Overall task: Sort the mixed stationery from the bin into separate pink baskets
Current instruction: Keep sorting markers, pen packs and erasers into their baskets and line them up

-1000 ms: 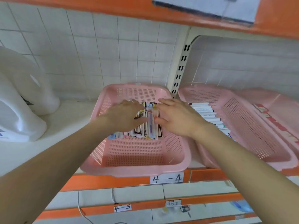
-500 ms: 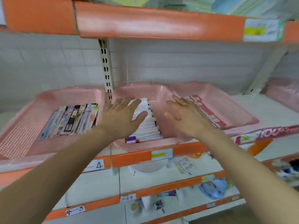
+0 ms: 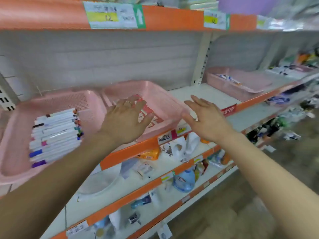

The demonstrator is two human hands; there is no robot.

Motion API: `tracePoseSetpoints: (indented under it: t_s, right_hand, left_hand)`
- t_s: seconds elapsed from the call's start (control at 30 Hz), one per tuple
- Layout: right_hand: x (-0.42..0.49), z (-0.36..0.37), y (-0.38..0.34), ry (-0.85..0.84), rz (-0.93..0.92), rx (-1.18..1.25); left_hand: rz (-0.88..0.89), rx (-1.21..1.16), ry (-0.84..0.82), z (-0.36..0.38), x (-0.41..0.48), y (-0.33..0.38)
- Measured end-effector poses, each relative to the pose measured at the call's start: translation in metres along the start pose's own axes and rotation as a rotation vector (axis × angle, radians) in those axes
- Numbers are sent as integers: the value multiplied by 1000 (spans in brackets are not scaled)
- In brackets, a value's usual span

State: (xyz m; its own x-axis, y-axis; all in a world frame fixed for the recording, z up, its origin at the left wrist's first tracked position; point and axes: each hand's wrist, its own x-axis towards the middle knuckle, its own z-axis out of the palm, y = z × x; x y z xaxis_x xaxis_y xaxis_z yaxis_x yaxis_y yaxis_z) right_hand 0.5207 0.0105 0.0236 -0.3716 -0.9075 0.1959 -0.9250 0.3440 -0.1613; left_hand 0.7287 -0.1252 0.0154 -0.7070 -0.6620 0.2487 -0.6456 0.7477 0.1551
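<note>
Two bare hands hover at the middle basket (image 3: 160,91), both empty. The left hand (image 3: 126,121) is over its near left corner, fingers (image 3: 128,102) spread and straight. The right hand (image 3: 207,119) is just right of it, loosely open, holding nothing. Red-and-white packs (image 3: 151,118) lie inside this basket. Just left of it a second basket (image 3: 51,99) holds rows of white pens (image 3: 55,135); well to its right on the same shelf (image 3: 207,94) stands a third basket (image 3: 250,83).

we find bare shelf (image 3: 203,94) between middle basket (image 3: 164,100) and far right basket (image 3: 233,92), upper shelf (image 3: 43,16) close overhead, marker basket (image 3: 15,121) filling the shelf's left end
</note>
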Motion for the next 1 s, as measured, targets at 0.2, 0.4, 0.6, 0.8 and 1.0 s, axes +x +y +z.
tracePoseSetpoints:
  t_s: [0.2,0.4,0.6,0.8,1.0]
  right_hand:
    - [-17,-17,77,55,191,19]
    - [-34,-25,153,63,326,-9]
    - [-21,-31,219,56,405,-32]
    - [27,-28,293,58,411,-32]
    - [86,-27,373,35,378,-25]
  left_hand:
    - [160,-8,-9,22,56,67]
    - [324,-81,-30,55,110,136]
    - [429,-85,-69,82,171,198]
    - [442,-32,-70,113,247,239]
    - [471,8,-101,147,324,275]
